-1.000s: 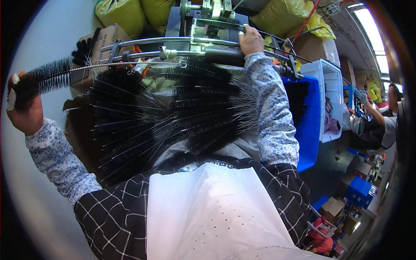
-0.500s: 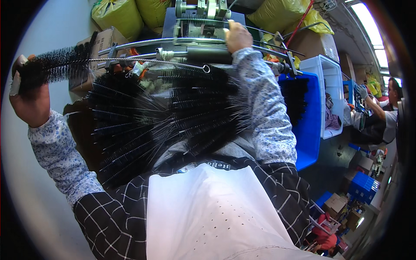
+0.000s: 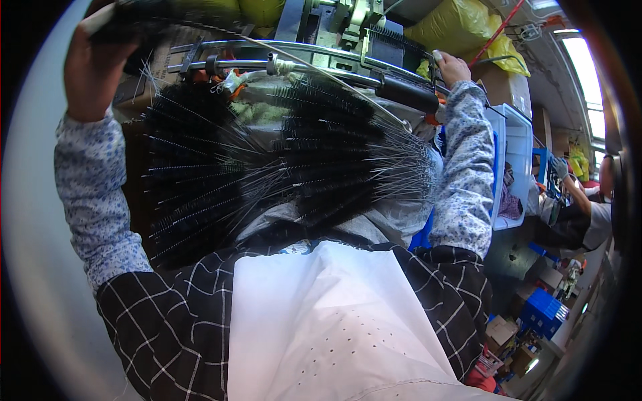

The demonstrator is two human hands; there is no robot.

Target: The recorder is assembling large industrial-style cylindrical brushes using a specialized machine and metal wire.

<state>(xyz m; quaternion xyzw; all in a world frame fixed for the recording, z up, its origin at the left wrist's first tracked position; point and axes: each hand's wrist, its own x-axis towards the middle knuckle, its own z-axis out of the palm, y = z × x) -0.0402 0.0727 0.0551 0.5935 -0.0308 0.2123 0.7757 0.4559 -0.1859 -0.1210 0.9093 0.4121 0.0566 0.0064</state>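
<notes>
My left hand (image 3: 93, 73) is raised at the upper left, closed round the bristled part of a black wire brush (image 3: 144, 21), which is smeared by motion. The brush's twisted wire stem slants down to the right and ends in a small loop above the pile. At the right end of the machine (image 3: 344, 30), my right hand (image 3: 455, 69) is closed at the end of a thinner black wire brush (image 3: 396, 39). Across my lap lies a pile of black wire brushes (image 3: 328, 147), their bare wire ends fanned to the right.
Metal rails (image 3: 301, 50) and a dark cylinder (image 3: 408, 93) run across in front of me. Yellow sacks (image 3: 445, 30) stand behind the machine. A white bin (image 3: 518, 154) is on the right, by a blue one. Farther right, another person in a grey glove (image 3: 560, 167) works.
My right hand has moved right along the machine, with the thinner brush drawn along. My left hand has risen with its brush, whose looped end has swung right. The view has turned slightly.
</notes>
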